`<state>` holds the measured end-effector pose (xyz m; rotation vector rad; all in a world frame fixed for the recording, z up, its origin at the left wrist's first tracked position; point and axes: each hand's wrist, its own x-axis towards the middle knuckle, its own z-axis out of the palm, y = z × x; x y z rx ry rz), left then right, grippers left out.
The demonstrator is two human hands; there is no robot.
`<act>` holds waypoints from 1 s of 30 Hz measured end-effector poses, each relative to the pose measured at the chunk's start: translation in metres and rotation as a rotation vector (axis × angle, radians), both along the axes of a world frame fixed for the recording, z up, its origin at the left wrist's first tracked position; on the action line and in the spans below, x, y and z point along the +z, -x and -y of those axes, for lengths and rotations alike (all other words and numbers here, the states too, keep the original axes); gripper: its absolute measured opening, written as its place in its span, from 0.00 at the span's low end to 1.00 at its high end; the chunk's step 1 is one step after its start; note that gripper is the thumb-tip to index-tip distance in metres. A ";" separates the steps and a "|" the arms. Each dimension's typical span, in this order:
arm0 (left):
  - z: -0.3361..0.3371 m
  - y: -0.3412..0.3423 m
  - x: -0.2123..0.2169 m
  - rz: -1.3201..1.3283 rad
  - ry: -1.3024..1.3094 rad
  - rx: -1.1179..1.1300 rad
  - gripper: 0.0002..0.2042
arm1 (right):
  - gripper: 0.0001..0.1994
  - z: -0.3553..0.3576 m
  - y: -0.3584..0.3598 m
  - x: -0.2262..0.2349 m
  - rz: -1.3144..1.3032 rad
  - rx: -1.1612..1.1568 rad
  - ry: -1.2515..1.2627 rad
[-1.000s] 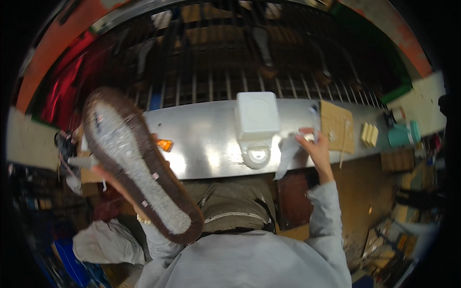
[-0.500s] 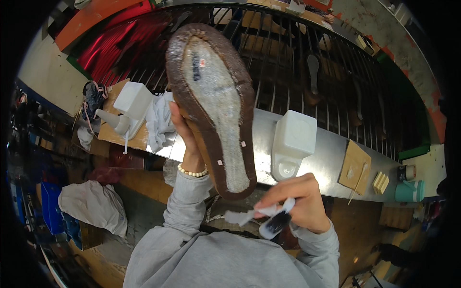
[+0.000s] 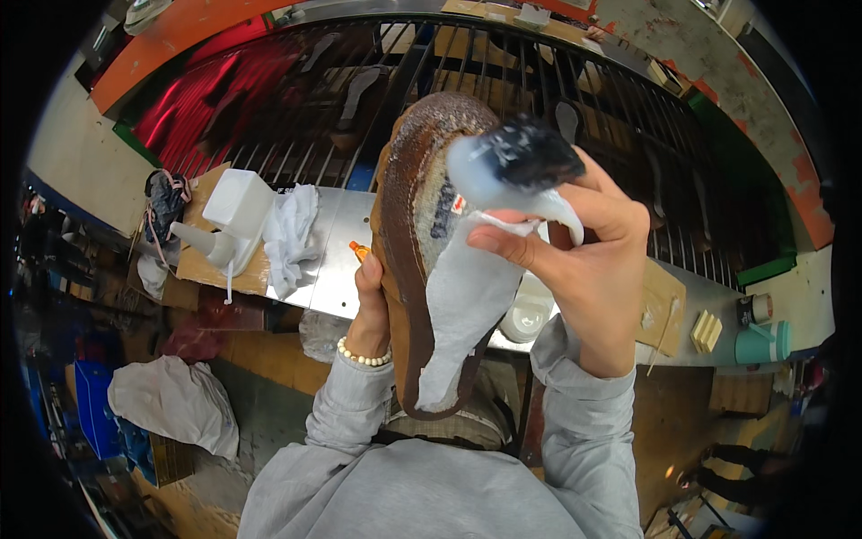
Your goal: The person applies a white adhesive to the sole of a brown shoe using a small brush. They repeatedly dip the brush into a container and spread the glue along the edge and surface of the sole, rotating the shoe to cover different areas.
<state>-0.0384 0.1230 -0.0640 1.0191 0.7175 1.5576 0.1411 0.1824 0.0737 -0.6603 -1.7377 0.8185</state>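
My left hand (image 3: pixel 369 305) is closed around the side of a brown shoe (image 3: pixel 398 260), held upside down with its sole facing up. The sole has a brown rim around a rough grey middle. Over its middle and heel lies a thin, pale grey strip (image 3: pixel 471 286), tapering toward the heel. Just above the sole's wider end, my right hand (image 3: pixel 597 242) pinches the strip's upper end between thumb and finger. The same hand also holds a blurred whitish object with a black part (image 3: pixel 516 162), whose kind I cannot make out; it hides part of the sole.
Beyond the metal bench (image 3: pixel 337 229) is a dark rack of bars (image 3: pixel 449 54) with several shoes. A white container (image 3: pixel 238 198) and crumpled white cloth (image 3: pixel 290 235) stand left. At right are a cardboard piece (image 3: pixel 663 301), a cream ridged block (image 3: pixel 706 331) and a teal mug (image 3: pixel 763 341).
The shoe has come down and slightly right. My right hand has risen from below it to the sole, bringing the pale strip, which now lies along the sole.
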 end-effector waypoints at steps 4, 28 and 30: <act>0.006 -0.002 -0.011 0.069 0.127 -0.071 0.55 | 0.16 -0.012 0.001 0.001 0.014 0.005 -0.152; 0.006 -0.014 0.016 0.494 0.418 0.032 0.34 | 0.21 0.045 -0.024 -0.073 0.288 0.311 0.045; 0.008 -0.014 0.015 0.535 0.380 -0.009 0.34 | 0.20 0.044 -0.023 -0.073 0.338 0.352 -0.003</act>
